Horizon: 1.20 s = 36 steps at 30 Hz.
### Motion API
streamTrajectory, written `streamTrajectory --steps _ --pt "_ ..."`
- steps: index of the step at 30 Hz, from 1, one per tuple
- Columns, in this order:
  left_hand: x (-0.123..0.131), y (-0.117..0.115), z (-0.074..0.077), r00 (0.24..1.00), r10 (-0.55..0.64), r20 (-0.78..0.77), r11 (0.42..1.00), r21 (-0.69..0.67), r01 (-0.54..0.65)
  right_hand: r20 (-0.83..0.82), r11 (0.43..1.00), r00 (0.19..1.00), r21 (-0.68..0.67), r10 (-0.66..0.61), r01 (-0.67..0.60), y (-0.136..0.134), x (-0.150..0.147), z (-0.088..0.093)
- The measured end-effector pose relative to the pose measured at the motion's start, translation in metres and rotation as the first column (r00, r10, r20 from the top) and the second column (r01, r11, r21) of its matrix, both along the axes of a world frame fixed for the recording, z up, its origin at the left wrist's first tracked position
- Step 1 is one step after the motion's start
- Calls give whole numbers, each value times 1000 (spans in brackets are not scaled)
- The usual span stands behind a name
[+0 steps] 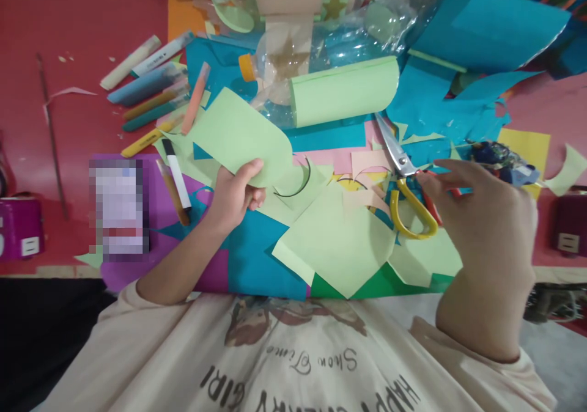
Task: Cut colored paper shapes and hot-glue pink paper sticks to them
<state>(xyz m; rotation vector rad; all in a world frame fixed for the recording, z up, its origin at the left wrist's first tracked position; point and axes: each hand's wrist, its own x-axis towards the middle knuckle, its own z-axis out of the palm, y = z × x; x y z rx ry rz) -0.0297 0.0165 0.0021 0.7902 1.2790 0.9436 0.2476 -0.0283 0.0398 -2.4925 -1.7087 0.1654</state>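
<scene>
My left hand [236, 195] pinches the lower edge of a light green paper sheet [238, 134], thumb on top, holding it a little above the table. A curved black line is drawn on the paper just right of that hand. My right hand [481, 216] reaches toward the yellow and red handles of a pair of scissors [403, 180] lying on the paper scraps. Its fingertips touch the red handle, with the fingers curled but not through the loops. The scissors' blades point away from me.
Markers and pens [156, 88] lie at the back left on the red table [68, 33]. A rolled green sheet [343, 91], clear plastic bottles [279, 57] and blue paper [481, 27] fill the back. Green and pink offcuts [339, 241] lie in front. A glue gun [502, 161] rests at right.
</scene>
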Motion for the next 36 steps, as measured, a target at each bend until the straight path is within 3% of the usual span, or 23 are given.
streamTrajectory --steps 2,5,9,11,15,18,21,27,29,32,34,36 --pt "-1 -2 -1 993 -121 13 992 -31 122 -214 988 973 140 90 -60 2 -8 0" --pt "-3 -6 0 937 -349 24 928 -130 349 -578 961 769 203 272 -188 8 -26 -7" --pt "-4 -8 5 762 -629 155 715 -270 645 -807 946 503 208 309 -248 22 -56 -22" --pt "-4 -7 8 712 -665 225 656 -280 701 -894 952 352 205 277 -229 30 -68 -29" --pt "-4 -5 8 682 -679 272 621 -281 731 -971 972 113 196 212 -132 36 -81 -45" --pt "-5 -5 6 627 -720 296 567 -269 778 -979 977 33 196 199 -79 35 -83 -54" --pt "-6 -6 5 598 -743 302 534 -272 801 -977 975 21 211 213 -63 33 -82 -59" --pt "-6 -7 1 637 -723 268 594 -229 771 -961 971 140 238 237 -14 35 -77 -59" --pt "-5 -5 -1 716 -649 259 692 -192 696 -950 963 165 269 264 7 37 -75 -59" --pt "-2 0 -3 892 -386 234 894 -142 424 -936 949 183 313 301 44 40 -71 -61" --pt "-2 4 -4 950 -229 211 961 -105 255 -935 943 165 327 314 61 41 -70 -62" --pt "-2 5 -5 963 -181 199 979 -52 195 -941 946 124 321 314 45 41 -71 -63"
